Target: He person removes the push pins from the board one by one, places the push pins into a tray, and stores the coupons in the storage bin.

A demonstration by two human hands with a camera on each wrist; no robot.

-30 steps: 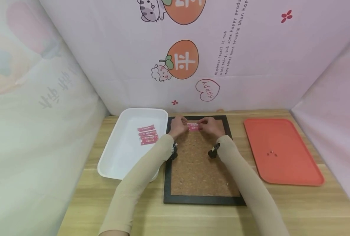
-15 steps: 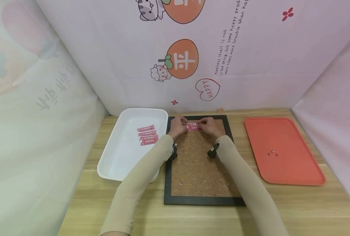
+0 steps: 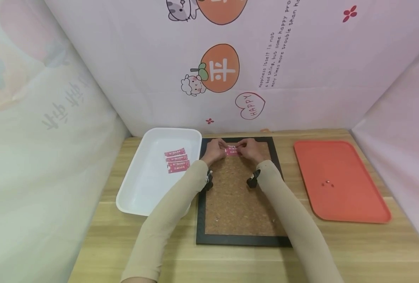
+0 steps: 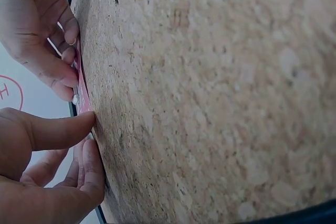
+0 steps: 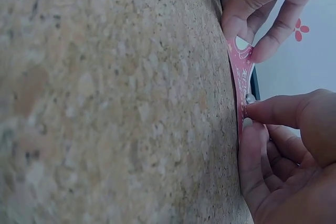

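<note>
A pink printed coupon (image 3: 232, 151) lies against the top of the black-framed cork board (image 3: 242, 196). At its left end, my left hand (image 3: 214, 151) pinches it between thumb and fingers. My right hand (image 3: 250, 151) pinches the other end, thumb and index fingertip close together over the paper. Right beside that index fingertip, a small shiny pushpin (image 5: 250, 98) shows on the coupon in the right wrist view. The left wrist view has both hands at the board's edge, with the pushpin (image 4: 76, 99) between them. How deep the pin sits is hidden.
A white tray (image 3: 138, 192) at left holds several more pink coupons (image 3: 178, 166). On the right, an orange tray (image 3: 343, 204) holds a few small pins (image 3: 328, 182). Small shiny pins (image 3: 216, 220) show near the board's bottom corners. A printed cloth wall stands behind.
Both hands stay at the coupon, and the right hand has shifted slightly left along it. The head view has tilted a little; the trays and board stay put.
</note>
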